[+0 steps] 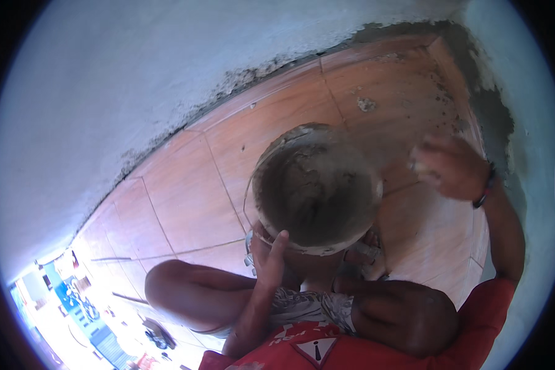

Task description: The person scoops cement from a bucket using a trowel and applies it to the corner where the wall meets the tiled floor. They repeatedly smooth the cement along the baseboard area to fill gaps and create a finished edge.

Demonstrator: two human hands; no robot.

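A round bucket (317, 243) crusted with grey cement stands between my knees, and wet grey mortar (317, 182) lines its inside. My left hand (269, 256) is closed on the bucket's near left rim, thumb over the edge. To the right of the bucket, my right hand (448, 165) is raised apart from it, smeared by motion. Its fingers look curled in, and what they hold, if anything, cannot be made out. A dark bracelet (486, 185) circles that wrist.
Orange-brown floor tiles (176, 213) carry bits of mortar. A matching tile strip runs along the pale far wall (135, 74), with rough grey mortar above it. Another wall (536, 111), patched with mortar, rises close on my right. Scattered objects lie in bright light at lower left.
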